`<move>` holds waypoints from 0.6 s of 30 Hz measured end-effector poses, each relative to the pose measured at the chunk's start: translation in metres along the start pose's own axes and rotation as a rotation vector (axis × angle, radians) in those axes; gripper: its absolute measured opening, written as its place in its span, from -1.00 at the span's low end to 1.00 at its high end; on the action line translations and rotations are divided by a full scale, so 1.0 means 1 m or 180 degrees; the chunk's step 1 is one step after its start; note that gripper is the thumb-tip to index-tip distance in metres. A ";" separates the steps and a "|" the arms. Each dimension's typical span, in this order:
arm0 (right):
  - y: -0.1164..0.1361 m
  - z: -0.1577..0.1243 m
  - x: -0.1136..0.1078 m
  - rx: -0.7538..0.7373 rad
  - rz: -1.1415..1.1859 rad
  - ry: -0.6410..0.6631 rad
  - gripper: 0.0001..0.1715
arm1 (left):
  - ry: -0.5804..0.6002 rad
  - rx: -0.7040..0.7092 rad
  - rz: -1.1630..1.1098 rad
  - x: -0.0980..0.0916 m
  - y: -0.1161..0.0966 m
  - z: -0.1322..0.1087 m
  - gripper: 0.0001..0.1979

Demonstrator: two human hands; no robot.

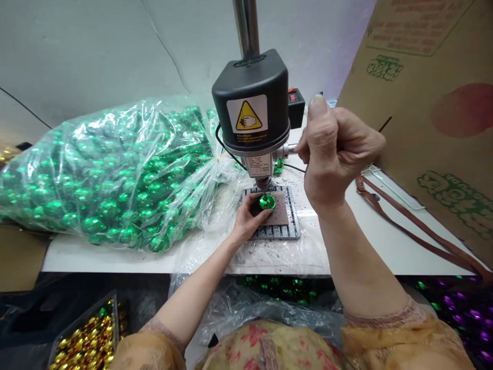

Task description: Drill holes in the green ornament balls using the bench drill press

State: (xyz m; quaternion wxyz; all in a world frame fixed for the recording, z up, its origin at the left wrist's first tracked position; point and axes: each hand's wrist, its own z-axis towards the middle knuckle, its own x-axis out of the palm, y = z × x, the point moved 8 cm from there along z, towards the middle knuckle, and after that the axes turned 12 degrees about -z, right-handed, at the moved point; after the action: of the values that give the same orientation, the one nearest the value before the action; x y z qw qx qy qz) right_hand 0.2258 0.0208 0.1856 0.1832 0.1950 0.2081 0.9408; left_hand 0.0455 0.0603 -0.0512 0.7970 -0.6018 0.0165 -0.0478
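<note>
My left hand (246,218) pinches a shiny green faceted ball (267,202) between thumb and fingers. The ball rests on a brown board (283,215) that lies on the slotted metal base (294,227) of a small drill press (250,85), right under its chuck (262,182). To the right of the motor housing, my right hand (334,149) is closed in a fist around the press's feed handle. Most of that handle is hidden by the fingers; its metal hub (287,150) shows beside them. Dark shavings are scattered over the base.
A clear plastic bag (115,174) of green balls fills the table's left side. A large cardboard box (435,103) stands at right, near brown straps (408,218). Below the table are a bin (115,318) of gold balls and some purple balls (470,313).
</note>
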 end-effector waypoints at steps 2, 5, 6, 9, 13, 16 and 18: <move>0.002 -0.006 -0.003 -0.0131 0.0113 -0.0082 -0.48 | 0.0014 0.0013 -0.0010 0.000 0.000 0.000 -0.45; 0.000 -0.016 -0.007 -0.0218 0.0119 -0.0162 -0.45 | 0.0024 0.0065 0.0002 0.000 0.000 0.000 -0.47; -0.002 -0.018 -0.008 -0.0236 0.0115 -0.0176 -0.45 | 0.0024 0.0077 0.0005 0.000 0.000 0.000 -0.47; -0.006 -0.023 -0.010 -0.0299 0.0159 -0.0224 -0.41 | 0.0035 0.0104 -0.0008 0.000 0.000 -0.001 -0.48; -0.011 -0.026 -0.012 -0.0313 0.0128 -0.0247 -0.38 | 0.0050 0.0119 -0.0034 0.001 0.000 -0.001 -0.49; -0.010 -0.028 -0.013 -0.0402 0.0129 -0.0211 -0.38 | 0.0057 0.0127 -0.0034 0.001 0.001 -0.001 -0.49; -0.008 -0.030 -0.014 -0.0517 0.0184 -0.0205 -0.39 | 0.0053 0.0128 -0.0005 0.000 0.002 -0.001 -0.48</move>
State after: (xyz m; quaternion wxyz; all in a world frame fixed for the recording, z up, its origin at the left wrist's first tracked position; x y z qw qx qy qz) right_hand 0.2266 0.0120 0.1531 0.1778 0.2157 0.1193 0.9527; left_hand 0.0459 0.0599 -0.0530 0.8088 -0.5853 0.0217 -0.0538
